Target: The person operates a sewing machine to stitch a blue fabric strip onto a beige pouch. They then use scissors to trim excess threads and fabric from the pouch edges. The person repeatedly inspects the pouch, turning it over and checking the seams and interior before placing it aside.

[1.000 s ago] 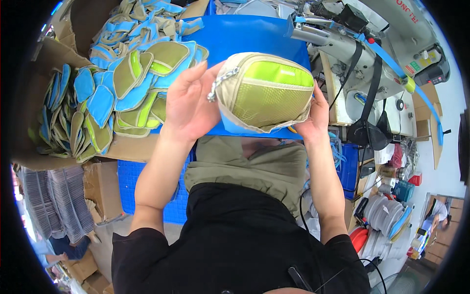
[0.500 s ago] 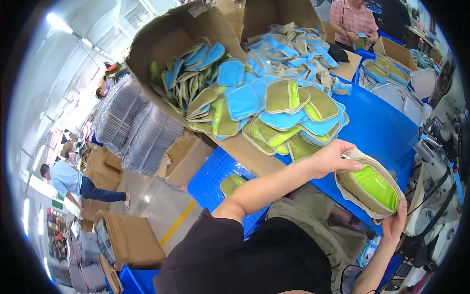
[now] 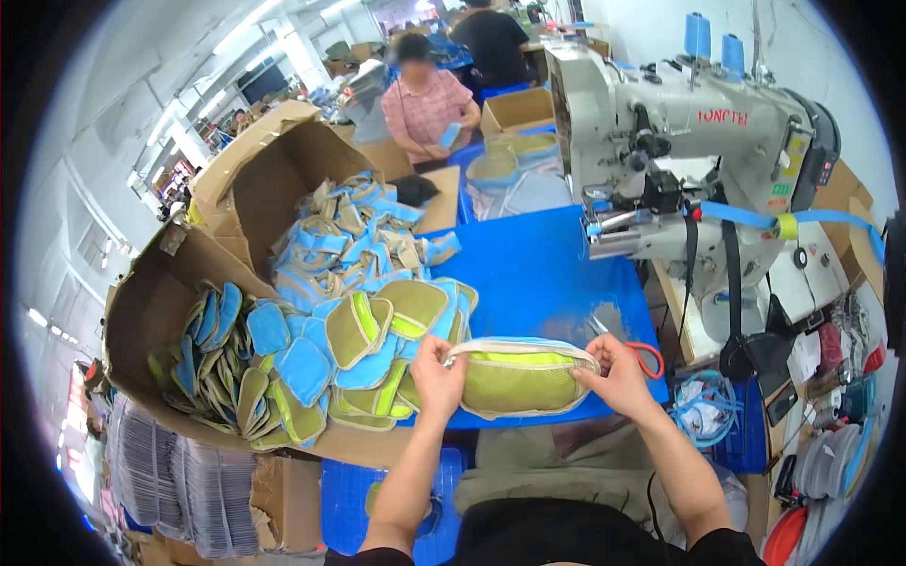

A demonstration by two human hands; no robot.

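Stretched between my two hands over the blue tabletop is an olive-green pouch (image 3: 517, 385) with a bright green strip, beige edging and a mesh front. My left hand (image 3: 440, 379) pinches its left end, near a small metal piece that looks like a zipper pull. At the other end, the fingers of my right hand (image 3: 613, 375) are closed on the edging. Just beyond that hand lie scissors (image 3: 647, 358) with red-orange handles, partly hidden by it. A pile of flat olive and blue pouch panels (image 3: 366, 330) borders my left hand.
A grey sewing machine (image 3: 698, 141) with blue tape stands at the right. Open cardboard boxes (image 3: 142, 311) at the left hold more panels and blue-beige strips (image 3: 354, 236). Across the blue table (image 3: 528, 255), a person in a pink shirt (image 3: 429, 108) handles a blue piece.
The view has swung right, bringing the sewing machine into sight. The pouch has turned from a slant to nearly level, its olive mesh side now facing me. Both hands still hold its ends.
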